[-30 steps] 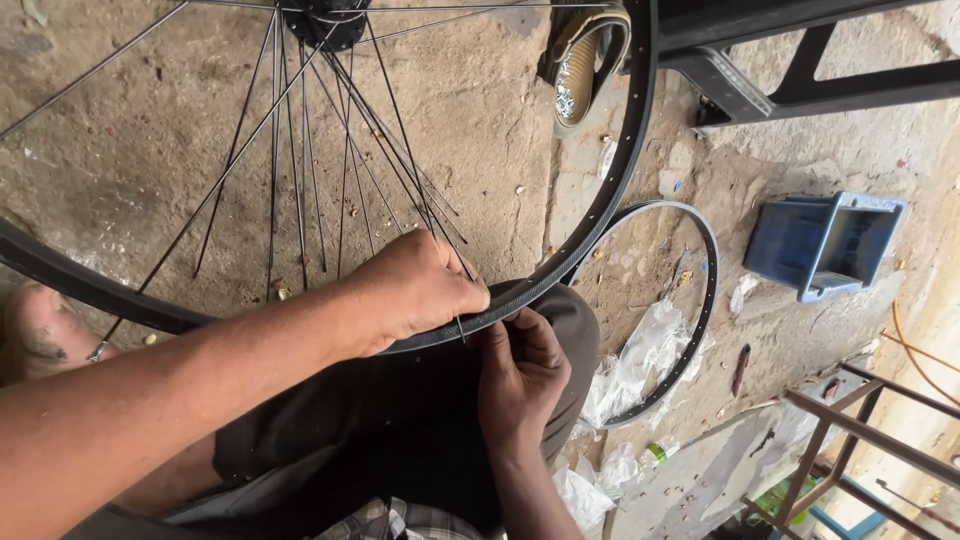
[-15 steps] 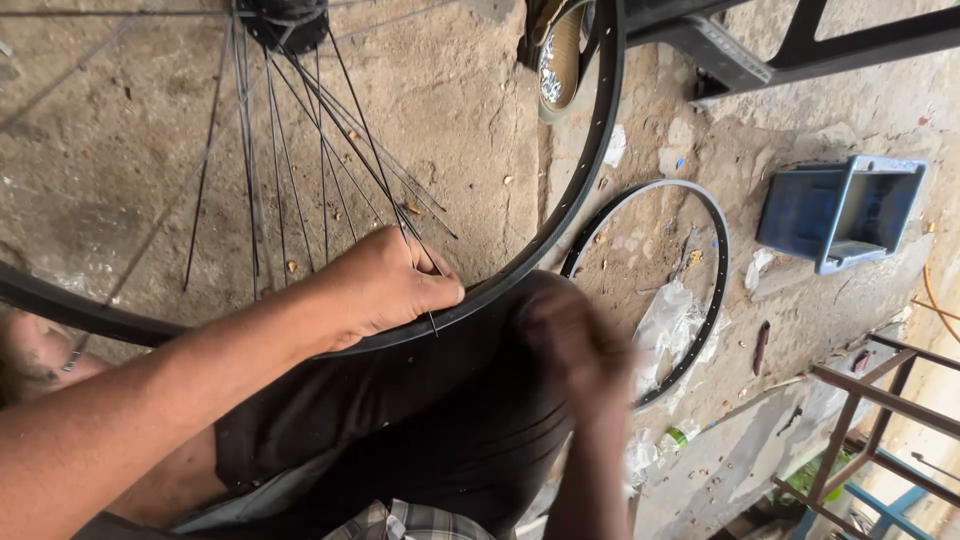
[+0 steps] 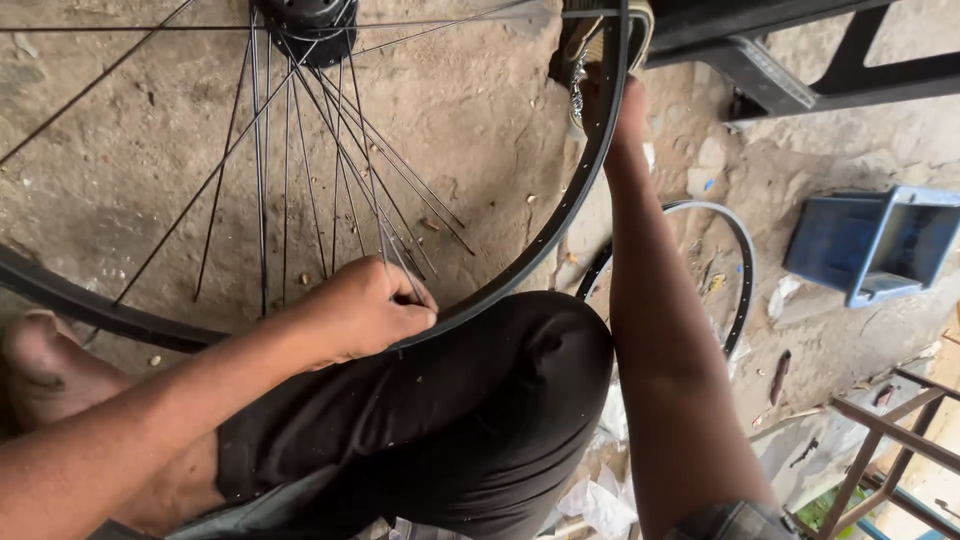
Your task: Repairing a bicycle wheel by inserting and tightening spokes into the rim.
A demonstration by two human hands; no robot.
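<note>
The bicycle wheel rests across the lap, hub at twelve o'clock; likely light, rim stiff, spokes thin and springy; left hand pinches spokes near the rim; right hand reaches the rim at one o'clock, grip hidden; spare rim and blue crate at three o'clock

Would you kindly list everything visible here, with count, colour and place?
spoked wheel: one, black rim, resting on the knee
hub: one, dark, top centre
bare rim: one, black, on the floor right of the arm
plastic tray: one, blue, floor at right
metal frame: one, rusty, lower right
left hand: pinching spokes at the rim
right hand: reaching up to the rim's far side, fingers hidden
</note>
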